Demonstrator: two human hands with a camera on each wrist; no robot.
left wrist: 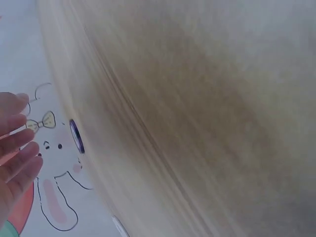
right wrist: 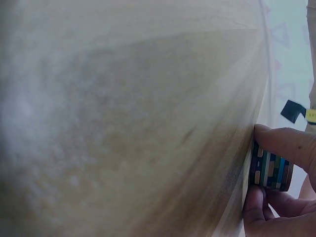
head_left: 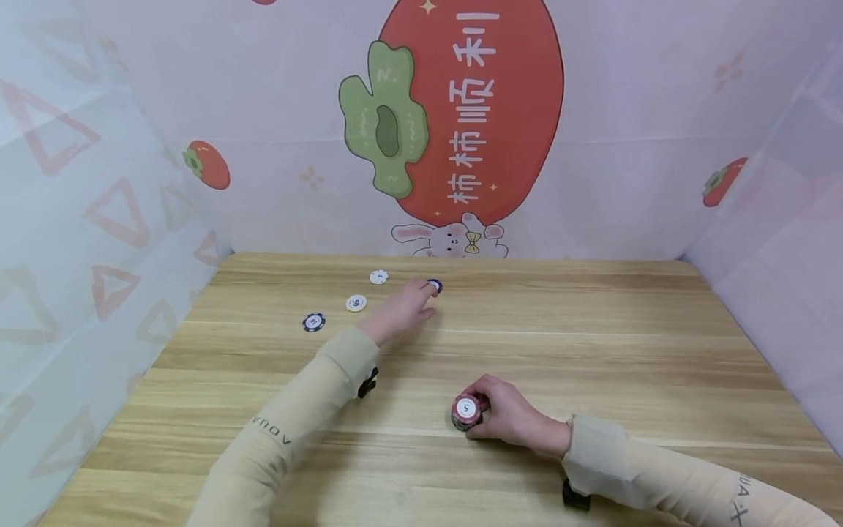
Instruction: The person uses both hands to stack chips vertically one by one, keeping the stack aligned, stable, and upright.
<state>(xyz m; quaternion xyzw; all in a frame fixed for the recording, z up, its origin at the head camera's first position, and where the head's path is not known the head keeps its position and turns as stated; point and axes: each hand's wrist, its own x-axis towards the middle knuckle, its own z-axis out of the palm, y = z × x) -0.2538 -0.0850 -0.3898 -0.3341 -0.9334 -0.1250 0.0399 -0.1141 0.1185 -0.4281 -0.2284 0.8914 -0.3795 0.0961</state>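
Note:
In the head view my left hand reaches over the back of the table, its fingertips by a dark blue chip. In the left wrist view that hand has its fingers extended, apart from the dark chip, which lies on the wood. Near the table's middle my right hand grips the sides of a stack of chips, a red one marked 5 on top. The right wrist view shows the thumb and fingers of that hand around the multicoloured stack.
Left of my left hand, a white chip, a cream chip marked 50 and a dark blue chip marked 10 lie spaced in a slanting row. Printed cloth walls border the wooden table at the back and sides.

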